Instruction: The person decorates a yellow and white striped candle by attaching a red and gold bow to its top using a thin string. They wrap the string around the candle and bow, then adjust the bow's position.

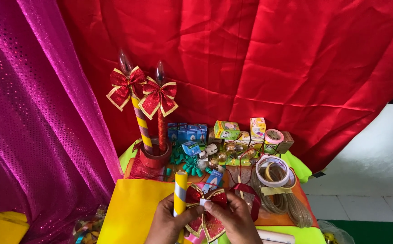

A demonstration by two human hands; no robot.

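— Items in hand?
— 1 yellow-and-white striped tube (179, 192), upright, near centre. 1 red bow (207, 212) with gold edging, pressed against the tube's right side, loops spread, ribbon tail trailing right.

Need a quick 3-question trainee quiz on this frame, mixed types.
1. True or false: the left hand grips a yellow-and-white striped tube.
2. What does the right hand press against that tube? A) tape roll B) red bow with gold edging C) small blue box
3. How many finished candle decorations with bows stand upright at the back left of the table?

Key:
1. True.
2. B, the red bow.
3. Two.
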